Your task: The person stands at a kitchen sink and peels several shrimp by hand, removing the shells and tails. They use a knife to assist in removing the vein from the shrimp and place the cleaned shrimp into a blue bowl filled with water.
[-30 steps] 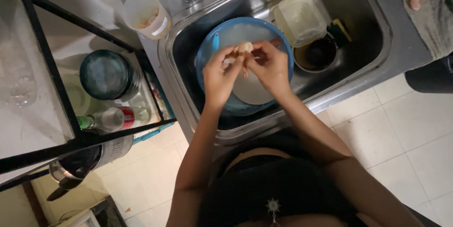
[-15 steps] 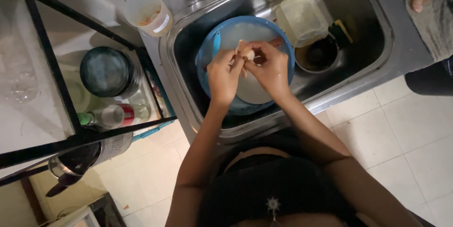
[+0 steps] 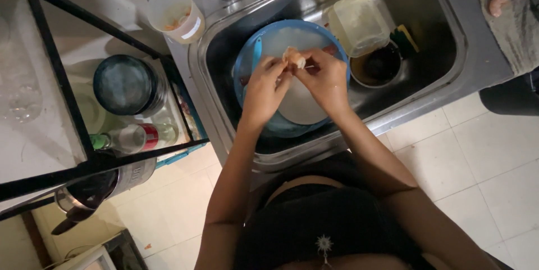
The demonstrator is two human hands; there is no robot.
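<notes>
At the far left stands one black metal-framed rack (image 3: pixel 56 73) with glass shelves; through the glass show one dark round lid (image 3: pixel 124 83), one clear bottle with a red label (image 3: pixel 137 137) lying on its side, and below them one steel pot (image 3: pixel 109 183), partly hidden by the frame. What else sits on the shelves is too blurred by the glass to make out. Next, on the rim of the sink, stands one pale plastic cup (image 3: pixel 175 13) with orange scraps inside. One steel sink (image 3: pixel 443 17) holds one blue round basin (image 3: pixel 250 68) with a pale plate or lid (image 3: pixel 300 110) lying in it.

Over the basin the two hands meet. The left hand (image 3: pixel 265 87) and the right hand (image 3: pixel 325 82) both pinch one small pale orange piece of food (image 3: pixel 292 56), likely a shrimp, between their fingertips; it is held above the basin, just off its middle. The fingers cover most of it, so its shape is hard to tell. A blue handle (image 3: pixel 256 56) stands in the basin just beside the left hand.

Right of the basin, one clear square plastic container (image 3: pixel 359 22) rests upside down or tilted, touching one dark round bowl (image 3: pixel 379 67). One yellow and green sponge (image 3: pixel 405 39) peeks out behind them, mostly hidden. At the far right, one small pink piece (image 3: pixel 497 3) lies on a grey cloth (image 3: pixel 505 40), cut off by the frame edge.
</notes>
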